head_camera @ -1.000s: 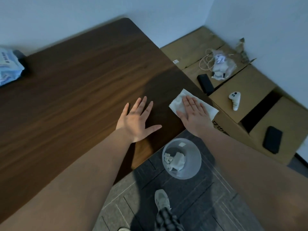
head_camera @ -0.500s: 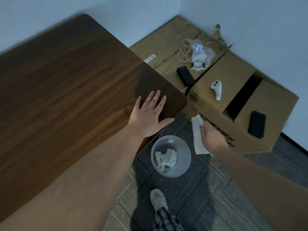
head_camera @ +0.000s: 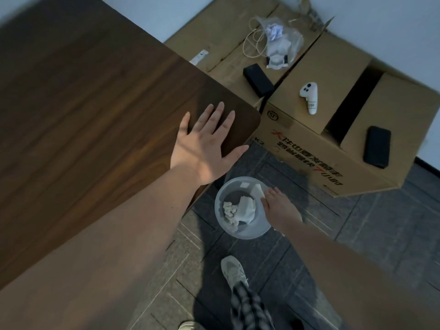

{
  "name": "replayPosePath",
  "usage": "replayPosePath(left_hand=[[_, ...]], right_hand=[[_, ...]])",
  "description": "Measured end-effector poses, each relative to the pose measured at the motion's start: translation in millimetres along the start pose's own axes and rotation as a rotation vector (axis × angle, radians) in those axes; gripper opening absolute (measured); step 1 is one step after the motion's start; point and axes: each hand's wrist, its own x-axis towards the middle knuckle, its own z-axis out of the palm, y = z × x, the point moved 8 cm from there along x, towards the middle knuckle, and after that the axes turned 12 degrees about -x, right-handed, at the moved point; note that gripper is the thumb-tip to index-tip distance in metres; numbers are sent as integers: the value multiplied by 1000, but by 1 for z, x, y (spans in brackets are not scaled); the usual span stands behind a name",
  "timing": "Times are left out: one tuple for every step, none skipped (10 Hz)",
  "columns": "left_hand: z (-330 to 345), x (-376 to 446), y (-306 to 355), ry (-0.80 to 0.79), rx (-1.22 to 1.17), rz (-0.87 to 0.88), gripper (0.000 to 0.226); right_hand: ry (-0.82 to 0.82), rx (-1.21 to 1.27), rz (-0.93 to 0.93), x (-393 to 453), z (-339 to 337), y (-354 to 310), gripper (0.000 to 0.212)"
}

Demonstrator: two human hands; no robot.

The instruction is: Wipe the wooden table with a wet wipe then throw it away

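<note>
Head camera, looking down: the wet wipe is at the fingertips of the right hand, bunched into a small white wad at the far inner rim of the translucent waste bin, which stands on the dark tiled floor just off the table's near corner. Whether the fingers still pinch the wipe or have let go cannot be told, since the hand hides its own grip; the fingers point down into the bin's mouth. Two other crumpled white wads lie on the bin's bottom. The left hand lies flat with fingers spread wide on the wooden table, right at its rounded corner, thumb reaching over the edge, holding nothing. Beyond the corner sits an open cardboard box with red and black print on its side; a white controller rests on one flap and a black phone on another. A lower sheet of cardboard behind it carries a small black box and a clear plastic bag with a pale cable. A light sneaker and checked trouser leg show at the bottom.
</note>
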Motion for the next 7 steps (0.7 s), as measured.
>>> replayPosePath(left_hand=[[-1,1,0,29,-11,13,75],[0,0,0,38,-23,16,75],[-1,0,0,57,-23,20,75],[-1,0,-1,50,-20,25,74],[0,-1,0,41,-33,29,73],[-2,-1,1,50,-33,32,73],[-1,-3,-1,18,-25,11,74]], right_hand=[[-22,-48,-25,10,19,-11,51],[-28,-89,-42,17,35,-22,51],[-113,-113,-75,18,51,-31,54],[-223,-91,-152,10,62,-44,54],[-395,-64,-189,-7,56,-50,54],[-505,-49,-224,-29,23,-48,53],[-370,-1,-205,-44,-31,-30,51]])
